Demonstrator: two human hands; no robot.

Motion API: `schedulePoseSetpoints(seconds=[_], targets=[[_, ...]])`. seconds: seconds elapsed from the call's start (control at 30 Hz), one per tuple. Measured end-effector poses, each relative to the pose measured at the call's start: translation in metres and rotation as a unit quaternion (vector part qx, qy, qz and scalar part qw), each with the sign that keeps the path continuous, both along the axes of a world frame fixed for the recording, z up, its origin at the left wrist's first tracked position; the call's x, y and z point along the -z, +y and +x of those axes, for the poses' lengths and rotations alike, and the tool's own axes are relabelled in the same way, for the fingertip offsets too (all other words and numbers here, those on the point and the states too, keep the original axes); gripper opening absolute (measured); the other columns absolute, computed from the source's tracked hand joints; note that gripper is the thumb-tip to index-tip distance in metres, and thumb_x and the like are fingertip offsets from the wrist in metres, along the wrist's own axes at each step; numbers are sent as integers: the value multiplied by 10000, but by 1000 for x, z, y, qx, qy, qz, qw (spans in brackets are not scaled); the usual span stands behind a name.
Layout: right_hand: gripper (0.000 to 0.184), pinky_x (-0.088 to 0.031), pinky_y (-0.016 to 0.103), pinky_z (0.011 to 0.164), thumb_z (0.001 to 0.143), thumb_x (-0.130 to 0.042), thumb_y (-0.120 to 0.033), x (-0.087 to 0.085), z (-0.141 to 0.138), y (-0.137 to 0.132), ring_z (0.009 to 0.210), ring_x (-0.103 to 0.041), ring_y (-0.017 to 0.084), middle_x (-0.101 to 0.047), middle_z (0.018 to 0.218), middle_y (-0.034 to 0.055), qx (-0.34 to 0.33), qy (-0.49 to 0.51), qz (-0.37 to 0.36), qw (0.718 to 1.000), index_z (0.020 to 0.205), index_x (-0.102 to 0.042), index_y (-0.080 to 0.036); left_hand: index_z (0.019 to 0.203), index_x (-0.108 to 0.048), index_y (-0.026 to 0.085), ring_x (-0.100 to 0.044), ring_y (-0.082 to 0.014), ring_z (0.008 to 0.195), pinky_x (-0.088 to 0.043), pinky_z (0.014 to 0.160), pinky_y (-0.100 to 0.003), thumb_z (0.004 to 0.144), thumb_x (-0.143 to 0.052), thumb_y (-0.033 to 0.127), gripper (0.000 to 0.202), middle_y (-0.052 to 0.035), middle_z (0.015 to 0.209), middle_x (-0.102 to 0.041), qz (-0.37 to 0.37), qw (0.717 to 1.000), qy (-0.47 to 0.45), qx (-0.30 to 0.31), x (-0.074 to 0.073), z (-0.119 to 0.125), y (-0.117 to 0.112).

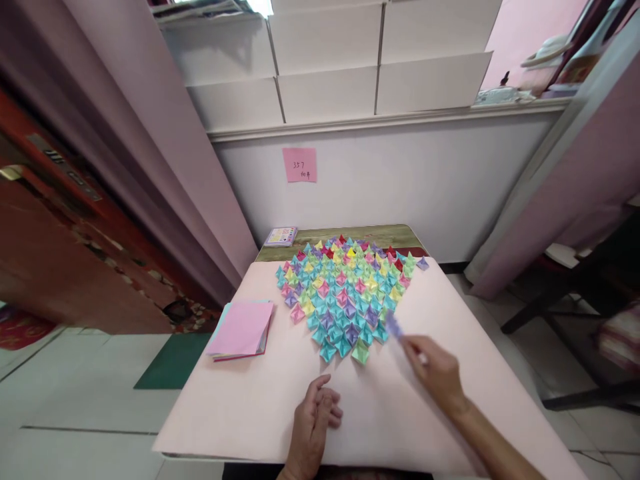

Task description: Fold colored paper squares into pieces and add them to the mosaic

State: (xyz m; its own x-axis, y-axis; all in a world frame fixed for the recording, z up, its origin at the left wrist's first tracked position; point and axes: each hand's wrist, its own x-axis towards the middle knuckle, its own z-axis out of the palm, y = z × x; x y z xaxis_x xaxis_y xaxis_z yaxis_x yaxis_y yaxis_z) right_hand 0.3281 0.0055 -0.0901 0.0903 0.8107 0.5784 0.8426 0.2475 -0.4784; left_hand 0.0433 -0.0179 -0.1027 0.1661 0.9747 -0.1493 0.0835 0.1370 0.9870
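Observation:
My right hand (435, 370), smeared a little by motion, pinches a purple folded paper piece (393, 325) at the lower right edge of a large group of origami pieces (345, 287). The group is made of many small pointed paper shapes in turquoise, green, yellow, pink, red and purple, set closely together. Whether the held piece touches its neighbours I cannot tell. Nearer to me, my left hand (316, 421) rests on the pale pink tabletop cover (230, 407), fingers loosely bent and apart, with nothing visible in it.
A stack of coloured square paper (243, 328), pink on top, lies at the left of the table. Behind it is a small printed pack (281, 236). One purple piece (423, 263) sits apart at the back right. A pink note (300, 165) is stuck on the wall.

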Motion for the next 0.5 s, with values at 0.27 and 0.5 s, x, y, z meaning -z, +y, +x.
schedulePoseSetpoints(seconds=[0.27,0.5], targets=[[280,-377,275,592,903,-547,-356,-4,109,124,780,-658,203,-746,969,111,260,-48,-146,953,976,-750,-178,1162,-587,177,-629,-168,597,-527,553,-292,869,-523,601,519,-63,819,-670,12,1000,3,-19,12,1,3],[278,-487,336,749,933,-559,-413,20,125,177,822,-642,177,-703,952,61,273,-35,-240,931,962,-689,-169,1101,-623,181,-563,-131,524,-466,452,-231,821,-560,648,548,-49,744,-633,-7,997,-24,-73,14,10,5]])
